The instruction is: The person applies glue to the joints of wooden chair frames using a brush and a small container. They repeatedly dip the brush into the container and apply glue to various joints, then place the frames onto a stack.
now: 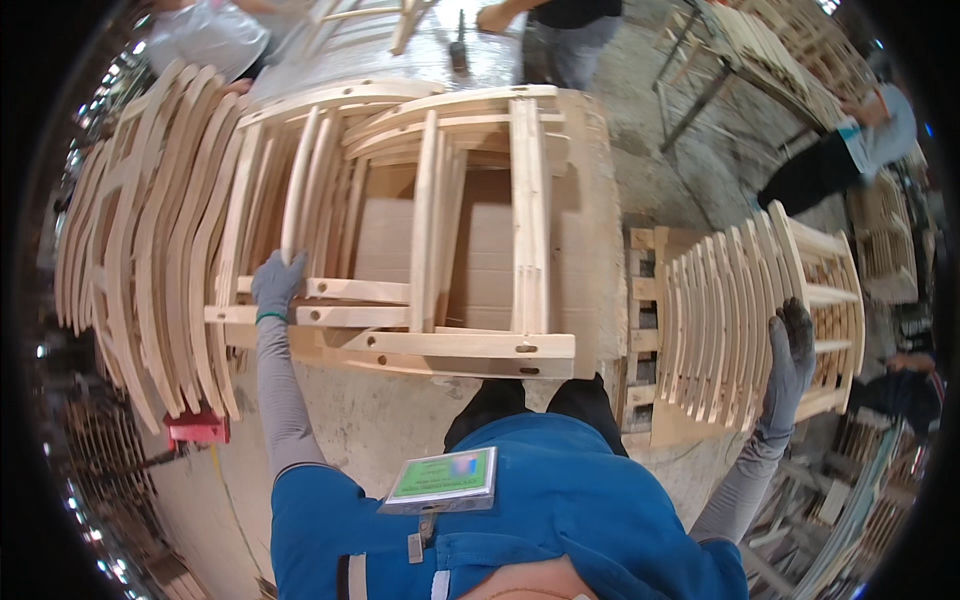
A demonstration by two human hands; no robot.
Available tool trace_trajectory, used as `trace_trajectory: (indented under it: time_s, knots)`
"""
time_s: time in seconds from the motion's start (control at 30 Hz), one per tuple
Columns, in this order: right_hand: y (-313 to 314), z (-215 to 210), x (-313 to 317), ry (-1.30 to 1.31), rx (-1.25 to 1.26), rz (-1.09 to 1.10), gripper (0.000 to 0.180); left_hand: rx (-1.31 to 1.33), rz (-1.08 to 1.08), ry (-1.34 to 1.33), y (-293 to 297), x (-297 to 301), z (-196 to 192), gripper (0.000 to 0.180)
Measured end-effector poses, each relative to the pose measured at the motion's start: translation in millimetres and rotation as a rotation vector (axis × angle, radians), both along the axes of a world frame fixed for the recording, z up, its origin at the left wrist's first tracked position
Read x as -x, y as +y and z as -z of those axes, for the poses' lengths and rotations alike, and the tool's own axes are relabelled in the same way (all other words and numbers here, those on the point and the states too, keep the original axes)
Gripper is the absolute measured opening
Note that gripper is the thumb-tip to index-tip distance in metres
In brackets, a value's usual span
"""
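My left hand (278, 284), in a grey glove with a green band at the wrist, is closed round the slat of a pale wooden frame (300, 190) in the pile before me. These wooden frames (425, 230) have curved rails with slots and lie on cardboard. Out to the right, my right hand (793, 348), its glove dark at the fingers, is closed on the edge of a curved wooden frame (795, 265). That frame is the outermost in a row of frames standing on edge; its far-side fingers are partly hidden.
Curved frames (165, 240) stand packed at the left, above a red object (197, 428). A wooden pallet (642, 340) lies under the right row. Across a wrapped table (330, 60) other people stand; another person (850, 150) is at the right near a metal-legged table (700, 100).
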State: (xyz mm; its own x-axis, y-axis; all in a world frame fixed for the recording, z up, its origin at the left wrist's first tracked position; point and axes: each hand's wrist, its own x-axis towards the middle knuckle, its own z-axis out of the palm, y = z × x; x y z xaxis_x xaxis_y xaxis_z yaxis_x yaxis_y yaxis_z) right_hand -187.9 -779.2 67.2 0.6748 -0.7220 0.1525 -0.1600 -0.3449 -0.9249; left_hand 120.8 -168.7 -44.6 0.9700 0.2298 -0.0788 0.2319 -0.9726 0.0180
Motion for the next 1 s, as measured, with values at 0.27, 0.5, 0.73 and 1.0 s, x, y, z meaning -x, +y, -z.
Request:
trace_trajectory:
  time_s: [0.27,0.5,0.73,1.0]
  knots:
    - [-47,7,45,0.137,0.075,0.088,0.041,-0.088,0.290,-0.490,-56,18,21,0.064]
    - [-190,27,86,0.200,0.141,0.303,0.053,0.116,0.344,-0.564,-202,72,-28,0.060]
    - [-413,104,98,-0.139,-0.656,0.463,0.070,0.246,0.497,-0.590,-375,139,-54,0.059]
    - [-498,164,91,0.333,0.022,1.111,0.090,0.234,0.455,-0.396,-462,184,-59,0.064]
